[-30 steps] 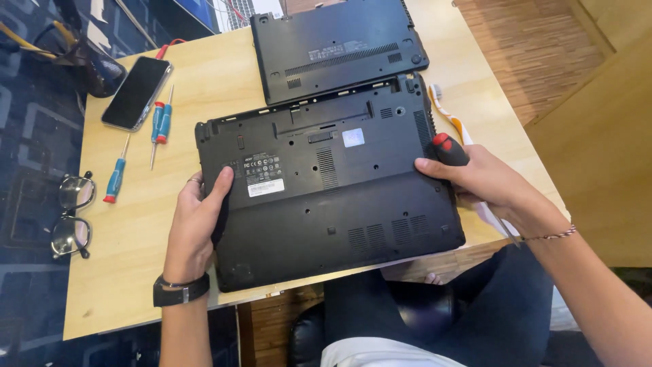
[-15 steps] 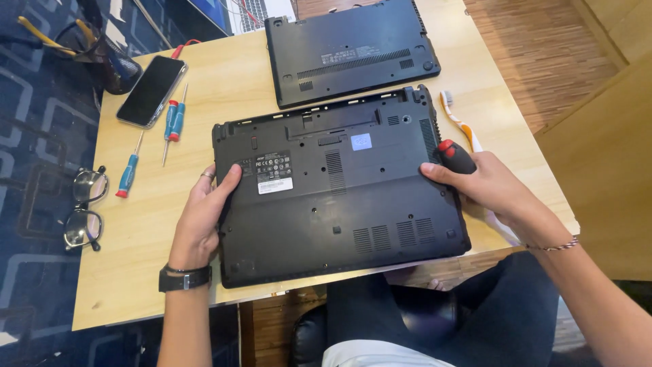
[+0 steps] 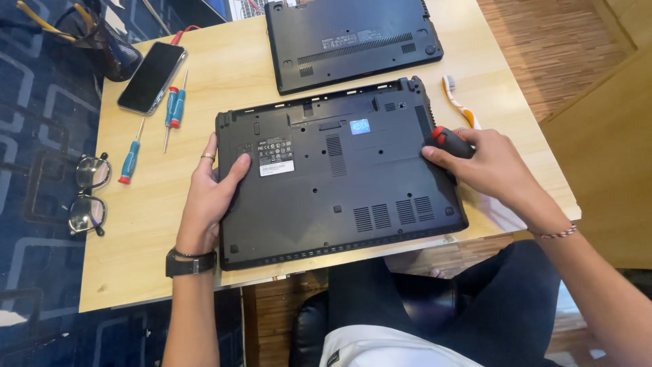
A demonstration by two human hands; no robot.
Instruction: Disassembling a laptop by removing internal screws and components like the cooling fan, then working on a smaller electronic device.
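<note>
Head: R hand (image 3: pixel 496 170) w/ screwdriver (image 3: pixel 451 141)

The upturned laptop (image 3: pixel 339 180) at the frame's centre has a matt black plastic underside with a glossy paper sticker. The table (image 3: pixel 231 68) is pale, smooth wood-grain laminate. Upper left, the phone (image 3: pixel 152 77) shows glossy glass, and the screwdrivers (image 3: pixel 173 109) have shiny plastic handles on thin metal shafts.

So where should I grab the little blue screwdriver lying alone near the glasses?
Probably by its blue handle, from straight above. The small screwdriver lies flat on the table, its thin metal shaft pointing away from the person. The handle is its thickest part and has bare wood either side for fingertips.
</note>
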